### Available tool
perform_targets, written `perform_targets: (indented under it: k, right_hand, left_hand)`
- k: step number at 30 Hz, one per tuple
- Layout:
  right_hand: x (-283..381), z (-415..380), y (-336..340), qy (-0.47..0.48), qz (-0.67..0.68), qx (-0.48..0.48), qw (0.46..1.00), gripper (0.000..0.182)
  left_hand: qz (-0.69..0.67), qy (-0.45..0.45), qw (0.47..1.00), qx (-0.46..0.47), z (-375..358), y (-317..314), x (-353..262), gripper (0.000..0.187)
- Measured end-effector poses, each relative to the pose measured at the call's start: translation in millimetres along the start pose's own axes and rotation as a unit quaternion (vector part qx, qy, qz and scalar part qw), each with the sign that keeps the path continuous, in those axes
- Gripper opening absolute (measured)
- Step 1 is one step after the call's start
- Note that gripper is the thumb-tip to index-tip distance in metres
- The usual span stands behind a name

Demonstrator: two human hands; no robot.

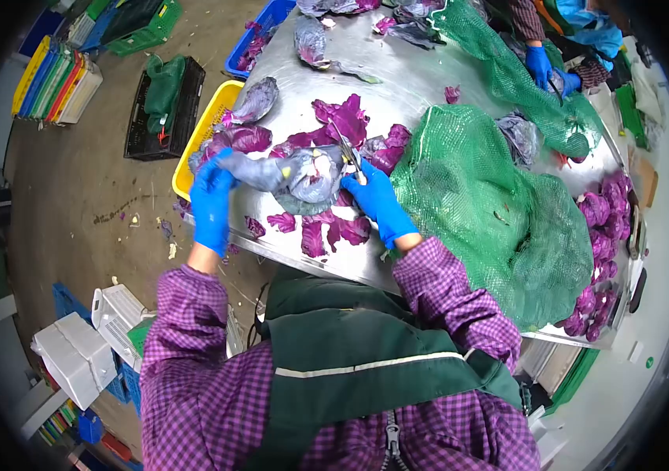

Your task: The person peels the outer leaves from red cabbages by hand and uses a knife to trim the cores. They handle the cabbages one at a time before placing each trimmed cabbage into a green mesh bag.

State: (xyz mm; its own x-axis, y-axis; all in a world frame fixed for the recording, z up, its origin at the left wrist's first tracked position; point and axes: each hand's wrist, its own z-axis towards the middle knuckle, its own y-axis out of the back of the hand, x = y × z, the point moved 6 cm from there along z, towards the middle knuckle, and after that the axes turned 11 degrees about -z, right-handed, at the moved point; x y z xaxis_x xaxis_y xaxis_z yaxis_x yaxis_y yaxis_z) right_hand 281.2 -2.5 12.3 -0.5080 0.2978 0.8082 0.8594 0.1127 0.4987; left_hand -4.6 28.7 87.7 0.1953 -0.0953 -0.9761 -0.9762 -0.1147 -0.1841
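Over the table [409, 82], left hand [212, 202] grips a limp leaf [254, 170], right hand [380, 204] a knife [345, 147]; cup the likely firm cabbage [307, 185] from below.

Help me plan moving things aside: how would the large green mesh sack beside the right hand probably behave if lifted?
The green mesh sack would probably sag, since it lies in loose folds. Its open weave might snag on things. Weight is hard to judge: the mesh obscures any contents.
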Motion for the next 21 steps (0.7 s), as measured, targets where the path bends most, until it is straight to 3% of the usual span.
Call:
perform_targets:
  k: [3, 5, 6, 7, 9, 10, 11, 12, 15, 16, 17, 19, 21]
  right_hand:
    - [20, -12, -1, 0.013, 0.046, -0.015, 0.999, 0.050]
    - [29, -17, 2, 0.009, 0.024, -0.012, 1.000, 0.048]
    - [30, -18, 1, -0.004, 0.033, -0.004, 0.999, 0.047]
    - [33, -20, 1, -0.017, 0.041, 0.005, 0.999, 0.046]
    - [48, -23, 5, -0.018, 0.087, 0.013, 0.996, 0.043]
    - [56, -22, 10, -0.008, 0.078, -0.014, 0.997, 0.041]
    - [61, -20, 14, 0.002, 0.069, -0.041, 0.997, 0.039]
    - [68, -16, 20, 0.059, 0.123, -0.105, 0.985, 0.019]
    - [101, 6, 48, 0.051, 0.140, -0.089, 0.985, 0.024]
    - [109, 13, 50, 0.058, 0.093, -0.062, 0.992, 0.036]
    - [103, 17, 44, 0.057, 0.092, -0.061, 0.992, 0.036]
    - [80, 28, 20, 0.095, -0.126, -0.022, 0.987, 0.053]
    - [38, 22, -9, 0.052, -0.167, 0.098, 0.980, 0.059]
  left_hand:
    - [-0.021, 0.012, 0.998, -0.059, -14, -3, 19, 0.042]
    - [0.061, -0.173, 0.968, -0.170, -27, -3, -2, 0.049]
    - [0.155, -0.184, 0.961, -0.135, -38, -14, -7, 0.055]
    - [0.153, -0.184, 0.962, -0.136, -52, -23, -1, 0.055]
    - [0.089, -0.196, 0.976, -0.020, -73, -52, 22, 0.063]
    - [0.088, -0.196, 0.976, -0.024, -73, -52, 31, 0.063]
    - [0.241, -0.212, 0.947, 0.008, -71, -61, 39, 0.070]
    - [0.388, -0.223, 0.893, 0.040, -69, -68, 48, 0.076]
    - [0.362, -0.206, 0.904, 0.092, -52, -65, 61, 0.082]
    - [0.381, -0.226, 0.888, 0.125, -49, -71, 59, 0.082]
    - [0.381, -0.225, 0.888, 0.125, -48, -70, 55, 0.082]
    - [0.199, -0.161, 0.960, 0.116, -39, -62, 50, 0.085]
    - [0.193, -0.130, 0.965, 0.119, -43, -50, 82, 0.091]
